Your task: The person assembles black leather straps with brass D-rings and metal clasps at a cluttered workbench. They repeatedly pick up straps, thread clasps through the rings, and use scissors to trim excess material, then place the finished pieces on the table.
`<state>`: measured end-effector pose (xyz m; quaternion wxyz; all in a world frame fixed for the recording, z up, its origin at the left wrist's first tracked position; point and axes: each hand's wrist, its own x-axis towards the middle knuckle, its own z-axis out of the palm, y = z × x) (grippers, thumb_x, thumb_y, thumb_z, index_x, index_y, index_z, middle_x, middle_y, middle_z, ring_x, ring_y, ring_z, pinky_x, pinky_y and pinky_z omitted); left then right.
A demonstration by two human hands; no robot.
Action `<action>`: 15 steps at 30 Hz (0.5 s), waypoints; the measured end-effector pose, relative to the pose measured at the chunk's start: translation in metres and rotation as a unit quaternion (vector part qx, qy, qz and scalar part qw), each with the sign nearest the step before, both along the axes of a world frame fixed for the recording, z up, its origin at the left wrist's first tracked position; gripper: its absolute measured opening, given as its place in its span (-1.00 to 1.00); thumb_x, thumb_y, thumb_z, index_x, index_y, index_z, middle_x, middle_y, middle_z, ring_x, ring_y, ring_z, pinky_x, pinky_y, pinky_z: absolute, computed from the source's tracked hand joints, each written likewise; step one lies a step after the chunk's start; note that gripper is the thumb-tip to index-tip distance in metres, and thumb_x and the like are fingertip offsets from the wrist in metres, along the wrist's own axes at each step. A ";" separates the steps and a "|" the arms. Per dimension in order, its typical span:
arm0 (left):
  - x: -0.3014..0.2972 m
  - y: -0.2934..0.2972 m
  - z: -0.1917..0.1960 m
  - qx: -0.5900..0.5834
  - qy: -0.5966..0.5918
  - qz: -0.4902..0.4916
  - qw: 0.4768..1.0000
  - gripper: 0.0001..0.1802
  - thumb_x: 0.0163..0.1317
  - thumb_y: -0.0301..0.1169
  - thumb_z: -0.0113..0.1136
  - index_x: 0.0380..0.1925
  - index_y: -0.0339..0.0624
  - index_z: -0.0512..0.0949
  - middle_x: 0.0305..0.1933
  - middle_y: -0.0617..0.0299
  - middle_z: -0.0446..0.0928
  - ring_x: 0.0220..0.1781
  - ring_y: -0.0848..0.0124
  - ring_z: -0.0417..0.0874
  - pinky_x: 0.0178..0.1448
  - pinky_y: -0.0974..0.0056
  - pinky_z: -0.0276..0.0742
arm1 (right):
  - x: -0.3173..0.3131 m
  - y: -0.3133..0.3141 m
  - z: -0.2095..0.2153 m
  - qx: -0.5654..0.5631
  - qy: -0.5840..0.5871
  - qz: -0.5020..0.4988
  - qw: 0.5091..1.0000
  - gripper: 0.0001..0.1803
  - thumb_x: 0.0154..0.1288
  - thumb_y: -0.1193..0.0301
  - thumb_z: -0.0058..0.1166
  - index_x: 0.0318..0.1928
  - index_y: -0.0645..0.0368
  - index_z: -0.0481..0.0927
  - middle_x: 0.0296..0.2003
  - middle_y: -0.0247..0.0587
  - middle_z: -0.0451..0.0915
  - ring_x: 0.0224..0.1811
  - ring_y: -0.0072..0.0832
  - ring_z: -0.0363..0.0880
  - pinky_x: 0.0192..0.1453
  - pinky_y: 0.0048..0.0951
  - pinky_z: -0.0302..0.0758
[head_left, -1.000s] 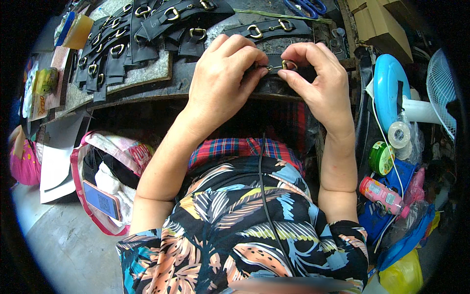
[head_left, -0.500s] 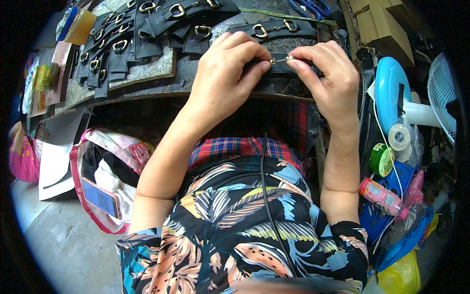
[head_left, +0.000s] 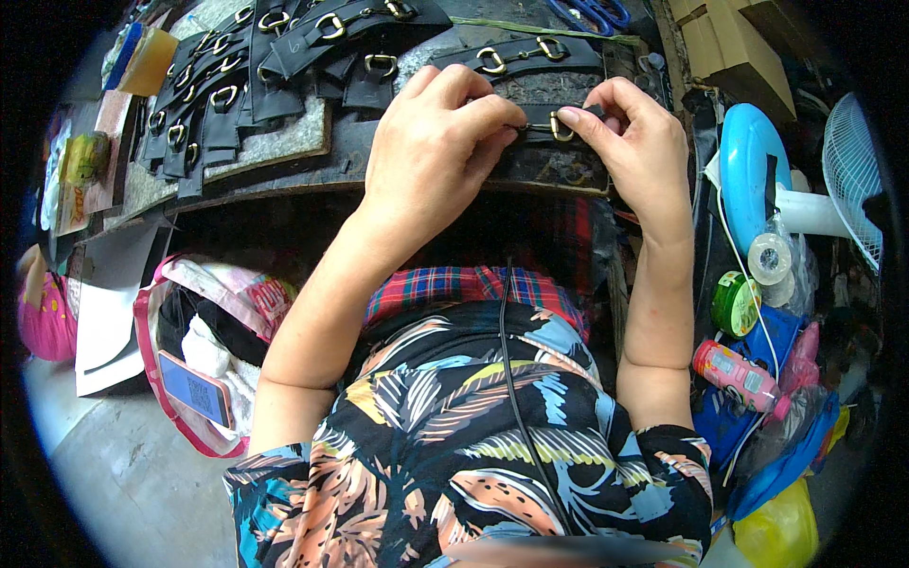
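Note:
My left hand [head_left: 426, 151] and my right hand [head_left: 649, 156] are close together over the dark workbench [head_left: 350, 166]. Between them is a gold-toned metal horsebit buckle [head_left: 562, 133], a bar with a D-shaped ring. The thumb and fingers of my right hand pinch the ring, and a bit of black strap shows by them. My left fingertips are closed at the bar's other end, which they mostly hide. Just beyond lies a black strap [head_left: 520, 64] with similar metal fittings. More black straps with metal rings [head_left: 223, 123] overlap in a pile at the left.
Blue-handled scissors [head_left: 620, 17] lie at the bench's far edge. A yellowish block [head_left: 151, 62] stands far left. On the right are a cardboard box [head_left: 739, 62], a blue and white fan [head_left: 748, 170] and a pink bottle [head_left: 737, 375]. A phone [head_left: 196, 390] rests on a bag at lower left.
The buckle has turned, so its ring at my right fingers now shows plainly, with black strap beside it. Both hands stay nearly in place; the whole view has shifted slightly.

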<state>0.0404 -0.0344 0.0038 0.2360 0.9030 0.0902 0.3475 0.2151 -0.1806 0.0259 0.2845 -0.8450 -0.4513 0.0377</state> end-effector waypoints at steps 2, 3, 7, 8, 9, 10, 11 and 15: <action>0.000 -0.001 -0.001 0.013 -0.009 0.004 1.000 -0.85 0.11 -0.45 0.46 -0.29 -0.05 0.73 -0.23 0.22 0.58 -0.17 0.17 0.59 -0.10 0.12 0.58 | 0.002 -0.002 -0.004 0.054 0.045 0.023 0.997 -0.68 0.26 0.14 0.41 -0.27 0.14 0.71 -0.47 -0.20 0.66 -0.41 -0.33 0.65 -0.26 -0.32 0.54; 0.000 -0.001 -0.001 0.020 -0.015 0.006 1.000 -0.86 0.11 -0.45 0.46 -0.30 -0.05 0.73 -0.23 0.23 0.58 -0.17 0.17 0.59 -0.10 0.12 0.58 | 0.003 -0.003 -0.005 0.071 0.073 0.022 0.995 -0.71 0.28 0.18 0.40 -0.26 0.16 0.70 -0.46 -0.21 0.67 -0.41 -0.36 0.65 -0.24 -0.34 0.54; 0.000 -0.003 -0.001 0.047 -0.010 0.013 0.999 -0.87 0.10 -0.45 0.46 -0.32 -0.05 0.73 -0.22 0.22 0.58 -0.16 0.18 0.58 -0.08 0.13 0.57 | 0.005 -0.016 -0.005 0.094 0.158 0.045 0.982 -0.84 0.39 0.42 0.31 -0.28 0.25 0.65 -0.44 -0.49 0.53 -0.35 -0.74 0.42 -0.21 -0.60 0.40; 0.000 -0.003 0.001 0.059 -0.008 0.016 0.998 -0.86 0.09 -0.45 0.47 -0.32 -0.06 0.73 -0.21 0.21 0.57 -0.15 0.17 0.58 -0.08 0.13 0.57 | 0.004 -0.017 -0.005 0.089 0.161 0.042 0.982 -0.84 0.39 0.42 0.31 -0.27 0.25 0.64 -0.43 -0.50 0.53 -0.35 -0.73 0.43 -0.20 -0.60 0.40; 0.001 -0.004 0.002 0.074 -0.006 0.019 0.997 -0.86 0.08 -0.44 0.48 -0.33 -0.07 0.73 -0.20 0.20 0.57 -0.15 0.17 0.57 -0.07 0.13 0.57 | 0.004 -0.018 -0.006 0.084 0.164 0.039 0.982 -0.84 0.39 0.42 0.31 -0.27 0.26 0.64 -0.43 -0.50 0.53 -0.34 -0.73 0.43 -0.19 -0.60 0.40; 0.001 -0.006 0.004 0.082 -0.007 0.024 0.996 -0.83 0.06 -0.43 0.49 -0.32 -0.07 0.72 -0.19 0.19 0.57 -0.14 0.17 0.57 -0.06 0.13 0.56 | 0.003 -0.019 -0.007 0.084 0.156 0.036 0.984 -0.84 0.40 0.42 0.31 -0.27 0.26 0.64 -0.43 -0.50 0.53 -0.34 -0.73 0.43 -0.20 -0.60 0.40; 0.002 -0.007 0.007 0.094 -0.007 0.029 0.995 -0.81 0.04 -0.42 0.50 -0.31 -0.08 0.72 -0.18 0.18 0.57 -0.13 0.16 0.56 -0.05 0.14 0.56 | 0.001 -0.018 -0.008 0.085 0.148 0.033 0.985 -0.84 0.40 0.42 0.31 -0.27 0.25 0.64 -0.43 -0.50 0.53 -0.34 -0.74 0.43 -0.20 -0.60 0.40; 0.009 -0.020 0.014 0.102 -0.024 0.032 0.994 -0.68 -0.04 -0.36 0.55 -0.24 -0.07 0.70 -0.16 0.17 0.56 -0.11 0.16 0.54 -0.02 0.15 0.55 | 0.000 -0.016 -0.010 0.093 0.123 0.030 0.988 -0.82 0.41 0.41 0.30 -0.26 0.27 0.64 -0.43 -0.49 0.54 -0.33 -0.74 0.43 -0.19 -0.60 0.41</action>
